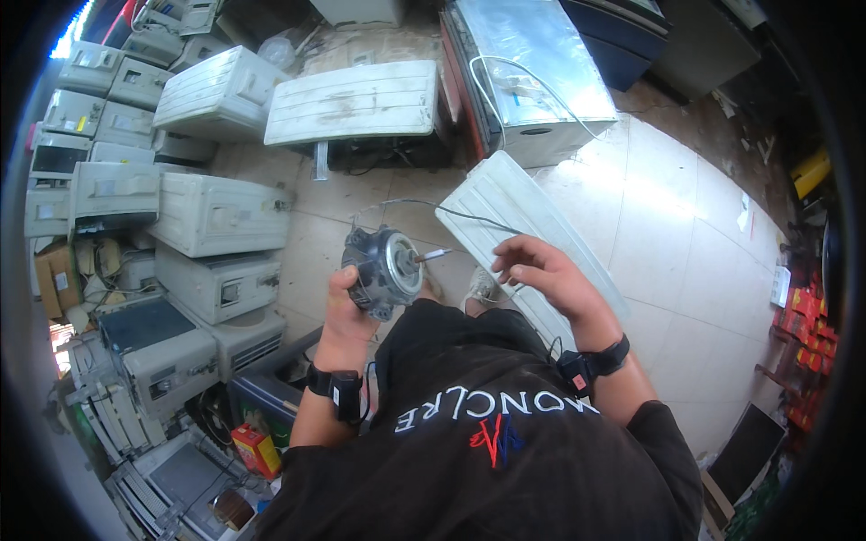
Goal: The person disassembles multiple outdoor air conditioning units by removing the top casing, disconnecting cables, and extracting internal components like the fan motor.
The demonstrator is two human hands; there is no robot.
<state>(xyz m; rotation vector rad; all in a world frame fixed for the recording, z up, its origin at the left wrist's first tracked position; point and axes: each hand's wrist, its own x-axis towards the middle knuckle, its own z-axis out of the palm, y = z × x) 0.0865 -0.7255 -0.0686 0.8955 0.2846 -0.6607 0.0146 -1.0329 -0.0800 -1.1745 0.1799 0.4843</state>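
Observation:
A round grey electric motor (pixel 379 270) with a thin shaft is gripped in my left hand (pixel 345 302), held up above my legs. A dark cable (pixel 469 213) loops out from it toward the right. My right hand (pixel 537 270) is to the right of the shaft, fingers loosely bent and apart, with nothing visibly held in them. Below that hand, a long off-white ribbed panel (pixel 492 185) lies slanting beside my foot in a pale shoe (pixel 480 287).
Stacked air-conditioner units (pixel 221 216) crowd the left side. Another white casing (pixel 347 99) and a metal-sheathed box (pixel 532 63) stand ahead. Red packages (pixel 803 338) line the right edge, near a dark flat panel (pixel 744 451). Tiled floor (pixel 686 243) shows at the right.

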